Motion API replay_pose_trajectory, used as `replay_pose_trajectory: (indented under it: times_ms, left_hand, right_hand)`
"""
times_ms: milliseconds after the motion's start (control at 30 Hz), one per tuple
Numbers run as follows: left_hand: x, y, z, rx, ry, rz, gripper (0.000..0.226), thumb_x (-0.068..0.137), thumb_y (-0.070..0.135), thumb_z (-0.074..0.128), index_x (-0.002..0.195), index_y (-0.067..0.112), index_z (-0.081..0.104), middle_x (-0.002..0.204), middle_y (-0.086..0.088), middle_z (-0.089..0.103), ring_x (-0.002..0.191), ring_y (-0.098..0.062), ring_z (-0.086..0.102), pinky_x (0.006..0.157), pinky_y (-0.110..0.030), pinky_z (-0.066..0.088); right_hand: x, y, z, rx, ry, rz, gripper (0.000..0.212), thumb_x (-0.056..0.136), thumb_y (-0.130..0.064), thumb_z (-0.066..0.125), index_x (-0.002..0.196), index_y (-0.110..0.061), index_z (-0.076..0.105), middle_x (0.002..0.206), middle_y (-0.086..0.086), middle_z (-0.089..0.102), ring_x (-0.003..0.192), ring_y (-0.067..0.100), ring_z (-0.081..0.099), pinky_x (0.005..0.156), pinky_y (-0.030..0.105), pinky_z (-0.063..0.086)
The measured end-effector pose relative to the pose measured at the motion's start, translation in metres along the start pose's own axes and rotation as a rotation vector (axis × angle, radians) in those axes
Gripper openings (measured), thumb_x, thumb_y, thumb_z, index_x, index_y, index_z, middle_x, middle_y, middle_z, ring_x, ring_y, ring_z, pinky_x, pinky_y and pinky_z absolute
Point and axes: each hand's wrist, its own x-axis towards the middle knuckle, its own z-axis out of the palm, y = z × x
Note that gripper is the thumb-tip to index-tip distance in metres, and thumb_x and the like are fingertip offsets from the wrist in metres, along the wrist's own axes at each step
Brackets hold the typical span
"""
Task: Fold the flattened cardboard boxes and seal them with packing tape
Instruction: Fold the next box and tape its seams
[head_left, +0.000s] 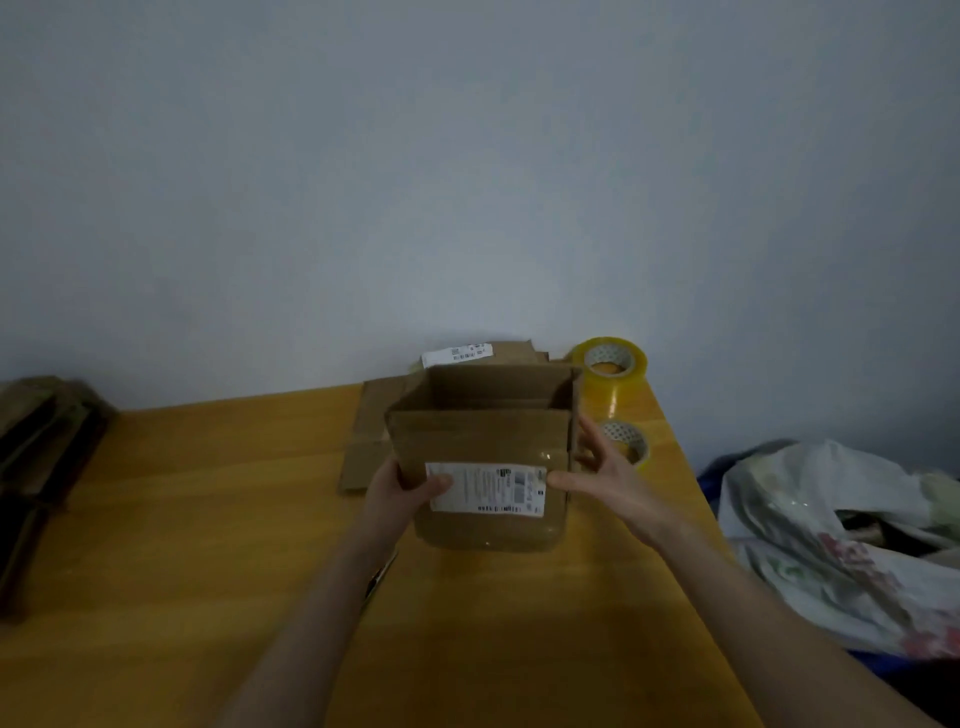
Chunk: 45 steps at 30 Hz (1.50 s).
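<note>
Unreadable print on the box (480, 457) label (488, 490).

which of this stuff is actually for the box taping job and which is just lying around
For the job: box, held by left hand and right hand; flat cardboard behind it; big tape roll; small tape roll.
Lying about: plastic bag; dark bundle at far left.

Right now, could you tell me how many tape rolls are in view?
2: far roll by the wall, near roll behind the right hand; the box may hide others.
</note>
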Motion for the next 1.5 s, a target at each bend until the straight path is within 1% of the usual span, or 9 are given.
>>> replay_pose_trajectory:
  times_ms: [167,300,500,633,767,833,967,1200,1500]
  left_hand:
    - [-0.021,-0.035,0.013,0.025,0.057,-0.007,0.047,0.079,0.004,0.073,0.117,0.024,0.053,0.114,0.005,0.061,0.109,-0.016,0.059,0.069,-0.018,0.054]
    - [-0.023,-0.035,0.010,-0.013,0.105,0.195,0.090,0.076,-0.001,0.073,0.148,0.030,0.028,0.139,0.001,0.047,0.123,-0.013,0.050,0.091,-0.032,0.054]
    - [-0.017,-0.035,0.006,0.330,0.050,0.397,0.065,0.082,0.011,0.072,0.128,0.049,0.046,0.146,0.019,0.036,0.132,0.001,0.037,0.100,-0.043,0.048]
    - [-0.010,-0.034,-0.003,0.436,0.005,0.448,0.027,0.082,0.032,0.065,0.107,0.041,0.062,0.141,0.018,0.038,0.128,0.011,0.036,0.104,-0.040,0.044]
    - [-0.008,-0.022,-0.002,0.435,0.080,0.362,0.027,0.084,0.035,0.065,0.102,0.016,0.066,0.127,0.008,0.048,0.114,-0.006,0.051,0.094,-0.040,0.050]
    - [-0.002,-0.008,-0.002,0.551,0.131,0.340,0.058,0.076,0.033,0.077,0.125,0.015,0.052,0.124,0.003,0.044,0.112,-0.016,0.052,0.092,-0.035,0.051]
    - [0.017,0.021,0.001,0.775,0.011,0.355,0.116,0.067,0.042,0.083,0.152,0.027,0.006,0.156,0.003,0.011,0.138,-0.017,0.022,0.109,-0.039,0.031]
    - [-0.001,-0.003,0.010,1.019,-0.190,0.344,0.086,0.087,0.046,0.062,0.153,0.031,0.009,0.159,0.015,-0.007,0.142,-0.004,-0.001,0.114,-0.037,0.027]
    - [-0.012,-0.006,0.029,1.055,-0.060,0.222,0.083,0.093,0.036,0.057,0.153,0.022,0.001,0.160,-0.004,-0.012,0.142,-0.025,0.025,0.106,-0.034,0.037]
  right_hand:
    - [-0.017,0.027,0.010,-0.129,-0.022,-0.024,0.117,0.059,-0.044,0.088,0.152,-0.040,0.015,0.156,-0.007,0.027,0.143,0.020,0.027,0.113,0.043,0.034]
    - [-0.025,0.016,0.021,-0.336,0.172,-0.278,0.109,0.064,-0.060,0.076,0.150,-0.046,0.010,0.158,-0.012,0.019,0.143,0.010,0.020,0.110,0.035,0.030]
    - [-0.030,0.011,0.014,-0.780,0.119,-0.382,0.081,0.077,-0.076,0.050,0.144,-0.051,0.013,0.156,-0.016,0.011,0.129,0.015,0.043,0.091,0.032,0.048]
    - [-0.025,0.005,0.010,-0.862,0.031,-0.305,0.087,0.074,-0.090,0.020,0.145,-0.040,0.031,0.159,-0.008,0.008,0.139,0.020,0.031,0.104,0.044,0.042]
    - [-0.022,-0.006,0.013,-0.739,0.110,-0.230,0.059,0.085,-0.071,0.042,0.113,-0.023,0.064,0.153,-0.007,0.024,0.124,0.012,0.046,0.096,0.041,0.045]
    - [-0.019,-0.010,0.015,-0.695,0.204,-0.202,0.056,0.083,-0.056,0.062,0.125,-0.020,0.054,0.145,-0.004,0.038,0.123,0.014,0.047,0.095,0.039,0.047]
    - [-0.012,-0.017,0.014,-0.572,0.184,-0.087,0.108,0.072,-0.053,0.076,0.153,-0.026,0.010,0.154,-0.001,0.031,0.135,0.022,0.038,0.104,0.049,0.042]
    - [-0.008,-0.020,0.008,-0.759,0.119,-0.082,0.068,0.084,-0.052,0.064,0.144,-0.037,0.038,0.152,0.002,0.028,0.138,0.024,0.032,0.107,0.044,0.038]
    - [-0.016,-0.018,0.023,-0.861,-0.008,-0.039,0.099,0.081,-0.055,0.065,0.154,-0.031,0.002,0.159,0.005,-0.022,0.148,0.028,0.003,0.114,0.039,0.026]
